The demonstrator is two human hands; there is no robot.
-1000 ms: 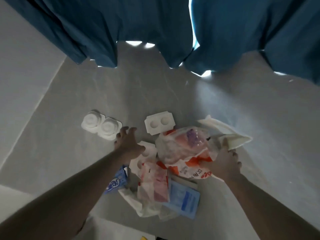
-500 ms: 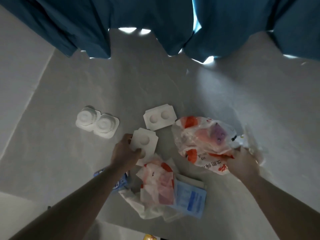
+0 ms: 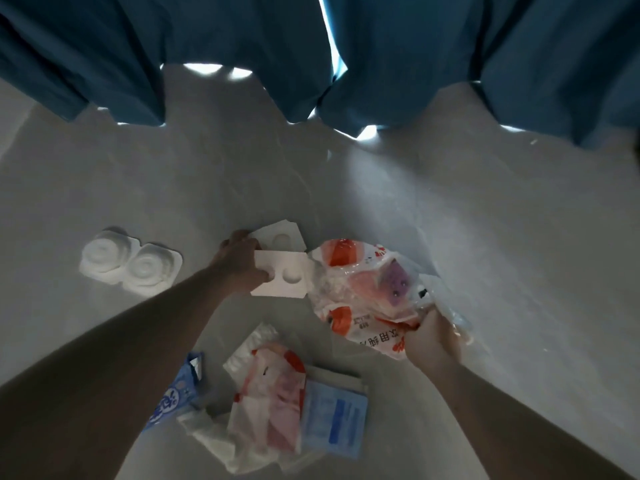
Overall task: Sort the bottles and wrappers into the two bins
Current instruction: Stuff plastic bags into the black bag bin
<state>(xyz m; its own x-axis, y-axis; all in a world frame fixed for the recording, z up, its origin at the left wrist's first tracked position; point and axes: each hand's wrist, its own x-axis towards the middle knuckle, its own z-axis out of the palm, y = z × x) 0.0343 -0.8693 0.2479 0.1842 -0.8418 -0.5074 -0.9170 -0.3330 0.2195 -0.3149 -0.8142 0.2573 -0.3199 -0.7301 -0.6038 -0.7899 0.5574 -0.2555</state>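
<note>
My left hand (image 3: 239, 261) grips a flat white moulded tray (image 3: 282, 277) with two round dimples, held over a second white tray (image 3: 280, 237) lying on the floor. My right hand (image 3: 433, 341) clutches a crumpled clear plastic bag with orange print (image 3: 356, 289), along with a clear wrapper (image 3: 446, 306) trailing to its right. Near my body lies a pile of wrappers: an orange-and-clear bag (image 3: 273, 393), a light blue packet (image 3: 336, 420) and a blue printed wrapper (image 3: 173, 400). No bottles or bins are in view.
A white double-cup moulded holder (image 3: 130, 265) lies on the pale grey floor (image 3: 485, 237) to the left. Dark blue curtains (image 3: 311, 46) hang along the far side, with light showing under their hem.
My left hand picked up a white tray and carried it forward over the other tray. My right hand lifted the orange-printed bag off the pile and drew it rightward.
</note>
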